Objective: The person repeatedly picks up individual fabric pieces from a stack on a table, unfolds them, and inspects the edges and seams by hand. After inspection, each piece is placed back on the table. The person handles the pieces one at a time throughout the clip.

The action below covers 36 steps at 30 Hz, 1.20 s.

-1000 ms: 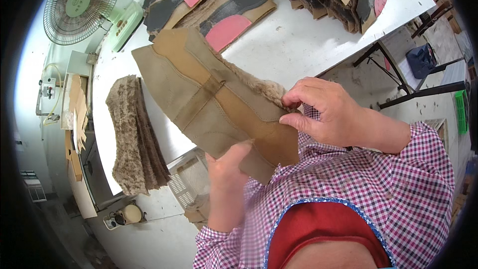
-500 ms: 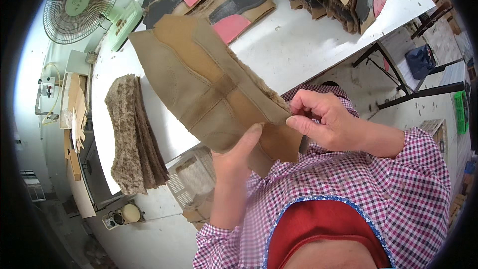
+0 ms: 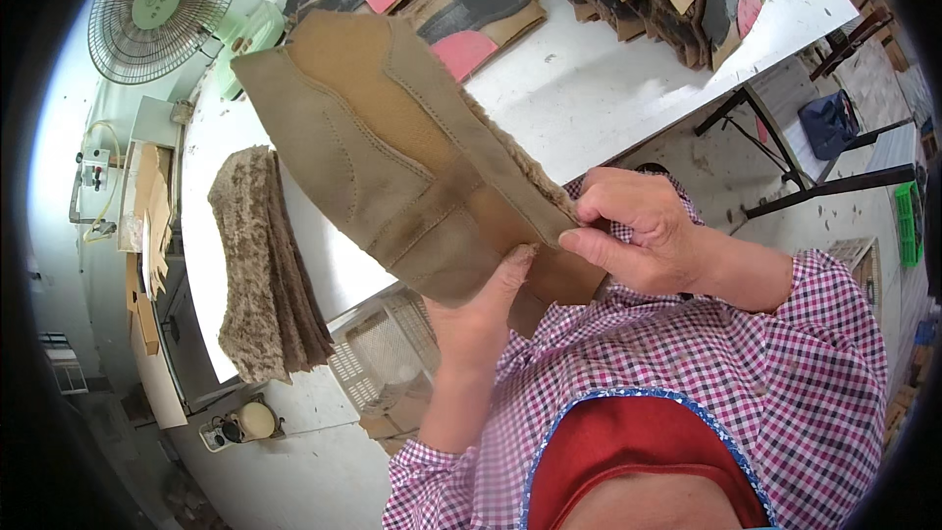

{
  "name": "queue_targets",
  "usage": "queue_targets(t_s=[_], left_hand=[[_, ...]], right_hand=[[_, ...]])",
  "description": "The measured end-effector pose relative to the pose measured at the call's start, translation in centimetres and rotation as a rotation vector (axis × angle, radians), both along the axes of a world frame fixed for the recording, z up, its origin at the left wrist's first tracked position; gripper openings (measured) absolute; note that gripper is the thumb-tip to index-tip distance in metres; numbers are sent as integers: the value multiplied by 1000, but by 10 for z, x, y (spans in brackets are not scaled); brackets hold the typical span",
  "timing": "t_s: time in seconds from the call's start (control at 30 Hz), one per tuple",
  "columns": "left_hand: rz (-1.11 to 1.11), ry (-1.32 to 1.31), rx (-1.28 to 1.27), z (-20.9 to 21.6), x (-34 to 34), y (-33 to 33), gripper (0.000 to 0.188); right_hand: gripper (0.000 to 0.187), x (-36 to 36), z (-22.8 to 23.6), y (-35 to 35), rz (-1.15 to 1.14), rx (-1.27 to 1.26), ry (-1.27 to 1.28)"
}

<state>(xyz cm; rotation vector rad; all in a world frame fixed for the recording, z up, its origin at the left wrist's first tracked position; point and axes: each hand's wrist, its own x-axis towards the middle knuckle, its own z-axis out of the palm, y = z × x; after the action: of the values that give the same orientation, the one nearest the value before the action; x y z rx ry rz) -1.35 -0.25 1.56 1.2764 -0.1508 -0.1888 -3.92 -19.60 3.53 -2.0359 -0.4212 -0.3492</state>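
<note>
In front of a checked garment (image 3: 687, 373), a fleece-lined boot upper (image 3: 383, 167) is held tilted, its far end above the worktop (image 3: 608, 88). Its lower part is held in the grip of the left hand (image 3: 471, 309), the thumb laid on its face and the other fingers hidden beneath. Its right edge, where fleece is exposed, is pinched in the narrow grip of the right hand (image 3: 643, 240). Beneath the worktop's near edge, a perforated crate (image 3: 365, 365) is partly seen. Mottled brown fleece pieces (image 3: 245, 265) are stacked at left. Farther back, dark pieces (image 3: 633, 5) are piled, and a fan (image 3: 157, 2) is seen.
</note>
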Motion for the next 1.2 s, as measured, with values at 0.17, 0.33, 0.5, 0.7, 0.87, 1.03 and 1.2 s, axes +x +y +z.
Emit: queue_targets(t_s=[0.17, 0.33, 0.5, 0.7, 0.87, 1.03, 1.2], left_hand=[[-39, -11, 36, -2, 4, 2, 49], [-35, -1, -39, -7, -4, -3, 47], [-73, 24, -33, -9, -3, -3, 46], [-97, 37, -14, -11, -7, -4, 44], [-114, 45, 4, -11, -3, -6, 40], [-125, 84, 45, -8, -7, -14, 40], [-190, 125, 84, -13, -9, -13, 37]], right_hand=[[13, 5, 1, 7, -105, 8, -52], [12, 5, 5, 4, -38, -1, -76], [12, 1, 6, 2, -37, 128, 115], [11, 2, 11, 3, -41, 166, 115], [13, 0, 17, 6, -85, 221, 268], [12, 0, 15, 9, -98, 324, 252], [13, 5, 17, 8, -105, 428, 292]])
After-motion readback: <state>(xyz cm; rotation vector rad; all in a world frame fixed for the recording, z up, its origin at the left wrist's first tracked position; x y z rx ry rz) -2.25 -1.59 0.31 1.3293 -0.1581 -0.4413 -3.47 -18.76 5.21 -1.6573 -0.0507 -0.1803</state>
